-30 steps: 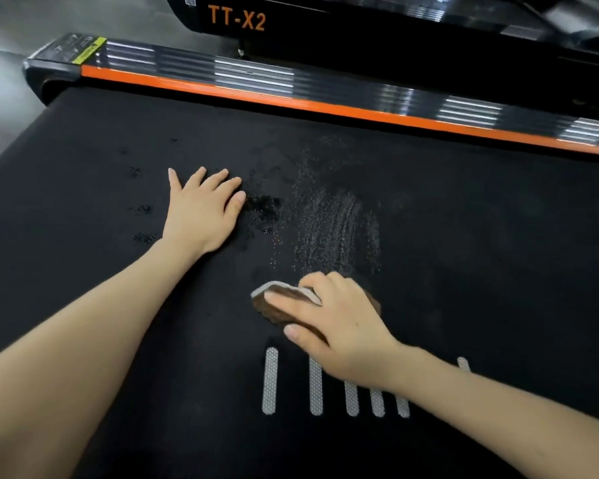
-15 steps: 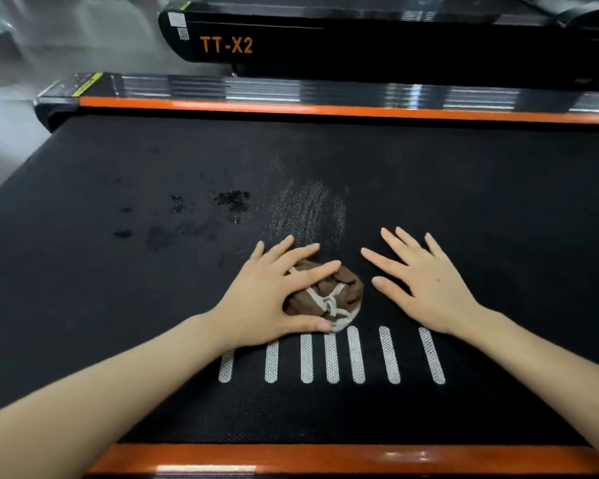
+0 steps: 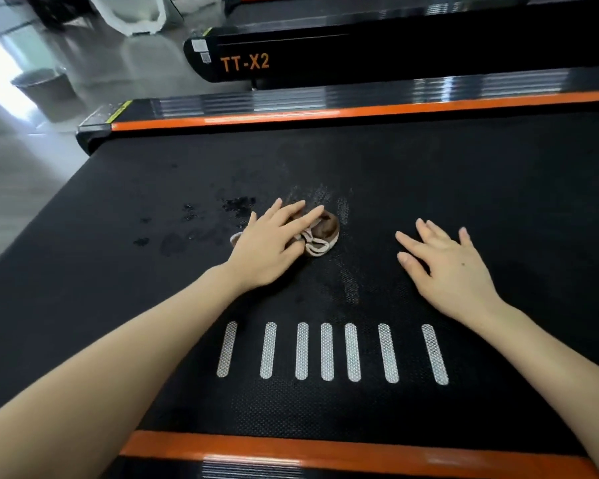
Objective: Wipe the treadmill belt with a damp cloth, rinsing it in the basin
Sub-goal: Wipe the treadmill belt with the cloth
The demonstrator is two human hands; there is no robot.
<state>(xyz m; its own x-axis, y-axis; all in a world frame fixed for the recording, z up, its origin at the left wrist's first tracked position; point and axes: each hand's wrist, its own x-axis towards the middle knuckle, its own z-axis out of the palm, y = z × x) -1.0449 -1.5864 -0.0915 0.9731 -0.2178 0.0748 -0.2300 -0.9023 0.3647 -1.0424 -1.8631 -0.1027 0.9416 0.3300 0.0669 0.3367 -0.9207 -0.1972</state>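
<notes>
Head view only. Left hand (image 3: 274,243) sits on top of the cloth (image 3: 325,231), fingers nearly straight across it and pressing it onto the belt (image 3: 464,174). The thumb lies along the cloth's near edge; can't tell if it hooks under. The cloth is a brown wad with pale trim, bunched up, poking out past the fingertips on the thumb side. Right hand (image 3: 450,267) is flat on the belt with fingers spread, holding nothing, well apart from the cloth on the left hand's thumb side; looks like a brace. Progress, my read: early to middle. Wet blotches (image 3: 237,203) lie just beyond the left hand and out to its little-finger side. A faint damp wipe track (image 3: 350,281) runs between the two hands, back toward the wrists. So only a small patch around the left hand looks wiped. The belt beyond both sets of fingertips, up to the far orange rail (image 3: 325,114), looks dry, and so does everything outboard of the right hand. Same for the white stripes (image 3: 325,350) down by the forearms. A grey bucket (image 3: 44,86) stands on the floor, far out past the left hand and off the deck; probably the rinse basin, not confirmed. Left to do: most of the belt, plus rinse trips.
</notes>
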